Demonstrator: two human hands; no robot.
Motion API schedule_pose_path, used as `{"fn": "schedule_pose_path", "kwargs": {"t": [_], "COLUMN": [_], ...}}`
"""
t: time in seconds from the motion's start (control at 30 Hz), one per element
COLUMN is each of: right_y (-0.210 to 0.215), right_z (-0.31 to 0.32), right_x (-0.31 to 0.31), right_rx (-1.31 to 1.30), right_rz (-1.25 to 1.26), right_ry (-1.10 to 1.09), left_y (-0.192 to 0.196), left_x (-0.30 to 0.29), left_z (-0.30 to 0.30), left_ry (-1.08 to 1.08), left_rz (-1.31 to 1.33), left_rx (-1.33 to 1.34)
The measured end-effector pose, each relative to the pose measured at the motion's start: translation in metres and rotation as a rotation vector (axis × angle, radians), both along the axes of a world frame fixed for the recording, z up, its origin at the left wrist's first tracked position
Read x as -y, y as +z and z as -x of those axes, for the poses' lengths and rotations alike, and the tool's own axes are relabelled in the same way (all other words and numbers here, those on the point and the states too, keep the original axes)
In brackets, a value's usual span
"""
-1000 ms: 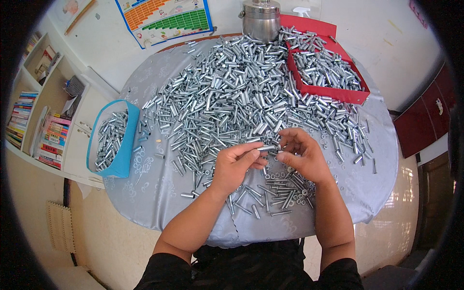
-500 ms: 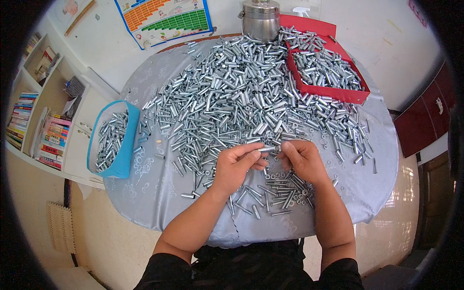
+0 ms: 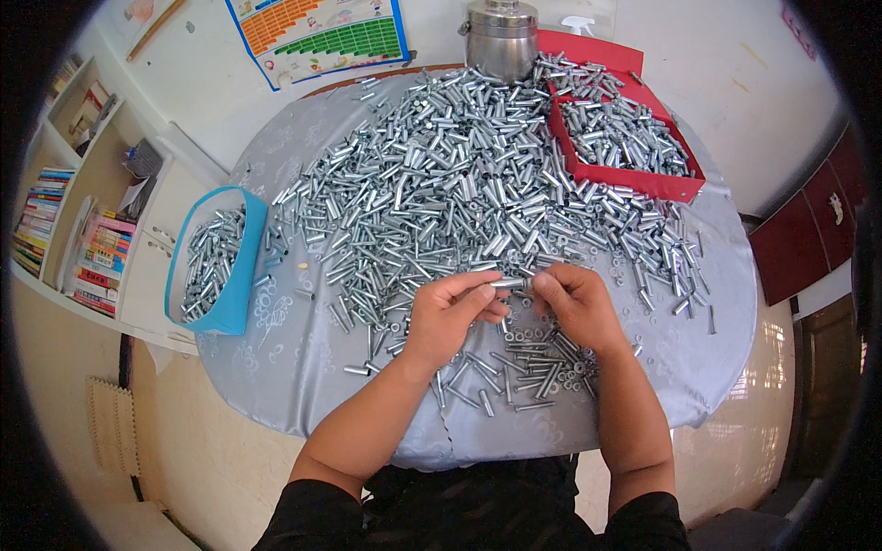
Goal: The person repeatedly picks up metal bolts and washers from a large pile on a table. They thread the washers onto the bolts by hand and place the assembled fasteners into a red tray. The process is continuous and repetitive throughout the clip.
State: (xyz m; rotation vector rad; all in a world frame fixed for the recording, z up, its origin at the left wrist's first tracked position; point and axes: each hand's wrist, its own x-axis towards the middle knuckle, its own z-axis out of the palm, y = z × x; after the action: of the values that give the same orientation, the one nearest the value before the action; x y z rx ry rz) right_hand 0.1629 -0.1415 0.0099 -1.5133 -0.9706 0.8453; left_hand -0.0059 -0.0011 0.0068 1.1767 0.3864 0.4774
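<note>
My left hand [image 3: 445, 317] is closed in a pinch on a shiny metal sleeve [image 3: 507, 284], which lies nearly level and points to the right. At its right end is my right hand [image 3: 575, 305], thumb and fingers pressed together; a small piece between them is too hidden to name. Both hands hover over the near edge of a large pile of metal sleeves and bolts [image 3: 432, 174]. Just below them, loose bolts [image 3: 542, 378] lie with several washers and nuts [image 3: 577, 372] on the silvery tablecloth [image 3: 367, 409].
A blue bin [image 3: 248, 275] filled with metal pieces stands at the left. At the back right sits a red box [image 3: 634, 182], also full of them. Behind the pile is a steel pot [image 3: 502, 41]. A bookshelf [image 3: 101, 174] stands left of the round table.
My right fingertips have shifted very slightly at the sleeve's right end. The left hand keeps its grip, and the view has moved a little.
</note>
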Motion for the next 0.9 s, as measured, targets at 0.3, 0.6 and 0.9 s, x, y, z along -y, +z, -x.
{"fn": "schedule_pose_path", "kwargs": {"t": [0.3, 0.6, 0.9], "right_y": [0.001, 0.003, 0.006], "right_z": [0.001, 0.003, 0.009], "right_x": [-0.001, -0.002, -0.005], "right_rx": [0.097, -0.027, -0.135], "right_rz": [0.050, 0.025, -0.086], "right_ry": [-0.015, -0.019, -0.008], "left_y": [0.001, 0.000, -0.001], "left_x": [0.001, 0.001, 0.002], "left_z": [0.000, 0.001, 0.000], "left_ry": [-0.003, -0.006, 0.001], "left_rz": [-0.003, 0.009, -0.061], "left_rx": [-0.007, 0.013, -0.016]}}
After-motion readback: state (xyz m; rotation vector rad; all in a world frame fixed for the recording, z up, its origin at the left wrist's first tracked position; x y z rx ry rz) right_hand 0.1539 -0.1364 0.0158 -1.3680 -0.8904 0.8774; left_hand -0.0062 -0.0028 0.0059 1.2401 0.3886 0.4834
